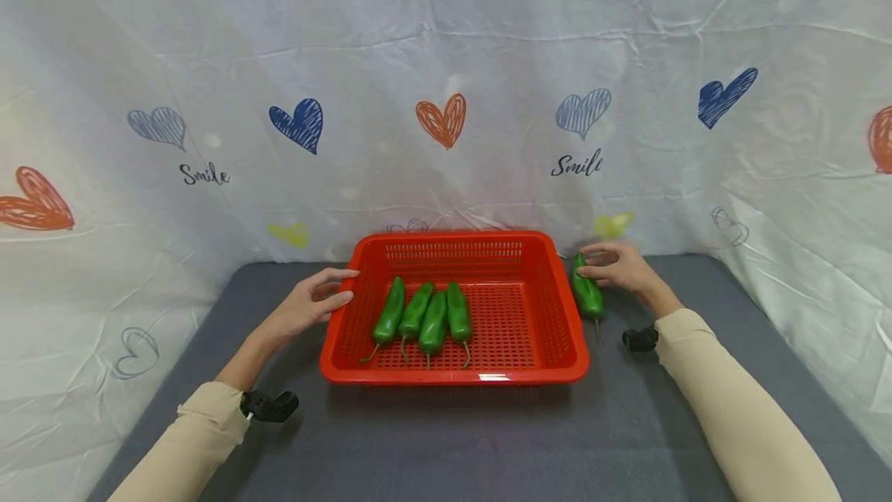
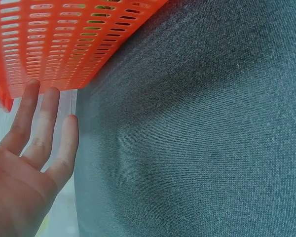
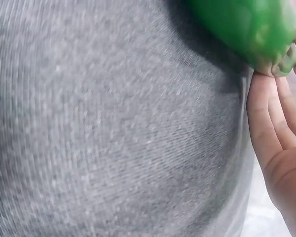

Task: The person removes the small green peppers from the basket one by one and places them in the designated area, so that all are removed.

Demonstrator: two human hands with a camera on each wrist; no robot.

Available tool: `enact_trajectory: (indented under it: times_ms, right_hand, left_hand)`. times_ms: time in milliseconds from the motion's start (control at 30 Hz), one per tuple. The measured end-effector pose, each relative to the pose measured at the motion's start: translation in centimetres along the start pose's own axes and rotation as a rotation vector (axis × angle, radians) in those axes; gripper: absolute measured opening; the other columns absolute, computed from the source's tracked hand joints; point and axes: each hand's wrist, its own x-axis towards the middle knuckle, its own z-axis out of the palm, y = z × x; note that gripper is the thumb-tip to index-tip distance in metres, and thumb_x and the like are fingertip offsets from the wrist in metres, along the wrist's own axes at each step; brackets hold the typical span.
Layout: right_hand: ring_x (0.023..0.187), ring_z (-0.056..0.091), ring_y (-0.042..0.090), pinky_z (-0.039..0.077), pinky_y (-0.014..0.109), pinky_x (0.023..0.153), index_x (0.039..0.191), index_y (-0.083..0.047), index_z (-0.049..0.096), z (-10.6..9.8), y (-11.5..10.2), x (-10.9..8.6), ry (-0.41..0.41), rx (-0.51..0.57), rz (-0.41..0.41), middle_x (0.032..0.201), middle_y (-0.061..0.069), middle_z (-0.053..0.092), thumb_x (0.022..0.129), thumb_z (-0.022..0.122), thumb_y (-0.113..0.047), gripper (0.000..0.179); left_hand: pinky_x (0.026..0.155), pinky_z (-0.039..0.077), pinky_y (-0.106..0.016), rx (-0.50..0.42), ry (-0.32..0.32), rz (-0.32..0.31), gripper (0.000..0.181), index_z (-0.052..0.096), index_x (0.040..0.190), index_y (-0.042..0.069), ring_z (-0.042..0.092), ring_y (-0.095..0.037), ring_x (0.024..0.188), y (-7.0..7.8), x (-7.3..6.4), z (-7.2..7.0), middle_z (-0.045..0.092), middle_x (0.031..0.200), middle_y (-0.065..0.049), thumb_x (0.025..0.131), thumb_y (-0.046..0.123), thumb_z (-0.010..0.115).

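Right wrist view, read with the head view, shows us the right hand point(image 1: 622, 266) pinching the narrow end of a loose green pepper point(image 1: 588, 297), its thumb and fingers a small gap apart with the tip between them. We judge the step in hand to be taking hold of this pepper; the next move seems to call for a firmer pinch before any lift, since smooth skin could slip from so little contact. Whether its weight rests on the grey cloth point(image 1: 446, 448) below those fingers, we cannot tell. Just past the pepper, on the side away from the palm, stands the red basket point(image 1: 418, 376); inside it, well apart from the right fingers, four green peppers point(image 1: 432, 324) lie side by side. At the basket's opposite rim we find the left hand point(image 1: 310, 307), fingers nearly straight and spread, tips at the wall, grasping no pepper; steadying appears to be its part. Beyond both sets of fingertips hangs a white sheet point(image 1: 369, 14).
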Motion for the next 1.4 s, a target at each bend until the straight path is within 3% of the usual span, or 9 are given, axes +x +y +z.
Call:
enact_trajectory:
  times_ms: [233, 500, 733, 900, 1167, 1400]
  right_hand:
    - [0.122, 0.056, 0.040, 0.057, 0.042, 0.085, 0.140, 0.007, 0.055, -0.3, 0.8, 0.1, 0.001, -0.020, 0.014, 0.132, 0.033, 0.057, 0.093, 0.078, -0.018, 0.058]
    - [0.105, 0.065, 0.027, 0.058, 0.038, 0.080, 0.136, 0.008, 0.059, -0.2, 1.2, 0.0, 0.018, -0.053, 0.011, 0.126, 0.030, 0.062, 0.094, 0.077, -0.020, 0.054]
    - [0.108, 0.064, 0.037, 0.056, 0.050, 0.085, 0.139, 0.013, 0.051, -0.6, 1.0, -0.6, -0.002, -0.039, 0.005, 0.129, 0.033, 0.058, 0.098, 0.072, -0.021, 0.057]
    - [0.118, 0.059, 0.042, 0.055, 0.049, 0.088, 0.142, 0.011, 0.049, -1.2, 0.6, -1.3, -0.007, -0.061, 0.019, 0.134, 0.032, 0.056, 0.098, 0.071, -0.029, 0.063]
    - [0.118, 0.060, 0.032, 0.053, 0.047, 0.092, 0.144, 0.008, 0.048, -2.0, -0.3, -2.2, 0.046, -0.037, 0.009, 0.137, 0.029, 0.055, 0.098, 0.071, -0.032, 0.065]
    - [0.108, 0.060, 0.009, 0.051, 0.045, 0.096, 0.144, 0.009, 0.046, -2.0, -1.9, -2.7, 0.076, 0.045, -0.043, 0.142, 0.029, 0.050, 0.100, 0.069, -0.027, 0.061]
  left_hand:
    - [0.083, 0.058, -0.047, -0.003, 0.002, -0.001, 0.052, 0.050, 0.148, 0.009, 0.062, -0.036, 0.115, 0.1, 0.0, 0.1, 0.051, 0.143, -0.024, 0.101, 0.024, 0.067]
    - [0.082, 0.058, -0.046, -0.011, 0.000, 0.004, 0.052, 0.049, 0.148, 0.009, 0.064, -0.035, 0.112, 0.0, 0.0, 0.1, 0.052, 0.141, -0.024, 0.101, 0.022, 0.067]
    - [0.082, 0.058, -0.046, -0.006, 0.001, 0.007, 0.051, 0.050, 0.148, 0.010, 0.063, -0.035, 0.114, -0.1, 0.0, 0.1, 0.051, 0.143, -0.025, 0.102, 0.023, 0.066]
    - [0.082, 0.058, -0.046, -0.010, -0.001, 0.011, 0.051, 0.049, 0.149, 0.010, 0.061, -0.037, 0.117, -0.2, 0.0, 0.1, 0.049, 0.145, -0.025, 0.102, 0.022, 0.066]
    - [0.082, 0.058, -0.045, -0.022, -0.001, 0.015, 0.051, 0.049, 0.149, 0.010, 0.060, -0.038, 0.118, -0.2, 0.0, 0.1, 0.048, 0.146, -0.026, 0.102, 0.022, 0.066]
    - [0.081, 0.059, -0.045, -0.020, -0.004, 0.021, 0.051, 0.048, 0.149, 0.009, 0.062, -0.037, 0.116, -0.3, 0.0, 0.2, 0.048, 0.145, -0.026, 0.103, 0.023, 0.065]
